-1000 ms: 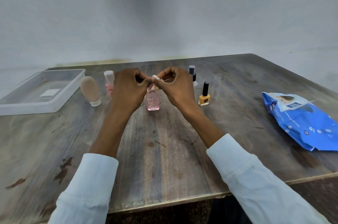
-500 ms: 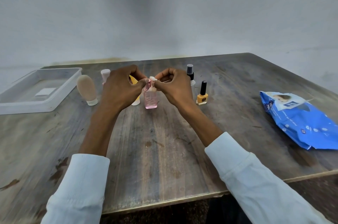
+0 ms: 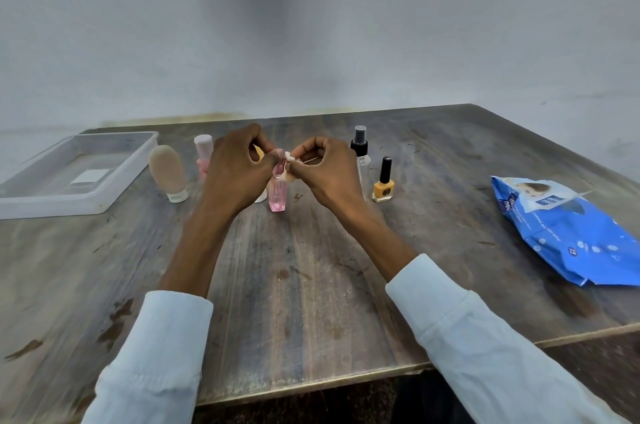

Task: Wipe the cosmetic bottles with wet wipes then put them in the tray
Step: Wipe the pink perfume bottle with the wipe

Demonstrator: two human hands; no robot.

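Progress looks slight from my head view: my left hand [image 3: 239, 174] and right hand [image 3: 329, 174] meet above the middle of the table [image 3: 311, 285], each with fingers curled, pinching between them a small white scrap that I take to be a wet wipe [image 3: 288, 160], held right at the top of the pink bottle [image 3: 278, 193]. That bottle stands upright on the table between my wrists, and I judge I am only starting on it. Over at the far left corner, the clear tray [image 3: 114, 188] holds no bottle, only a flat white patch on its floor, so nothing seems finished yet. Left to wipe, as I judge it, are the tan tube [image 3: 168, 174] just beside the tray, the pink-capped bottle [image 3: 202, 157] behind my left hand, the clear spray bottle [image 3: 360, 153] and the yellow nail polish [image 3: 383, 183] beside my right hand; something white and yellow sits partly hidden behind my left hand. A blue wipes pack [image 3: 568, 233] lies near the right edge, well apart. Between my hands and the tray stand the tan tube and pink-capped bottle, easy to knock.
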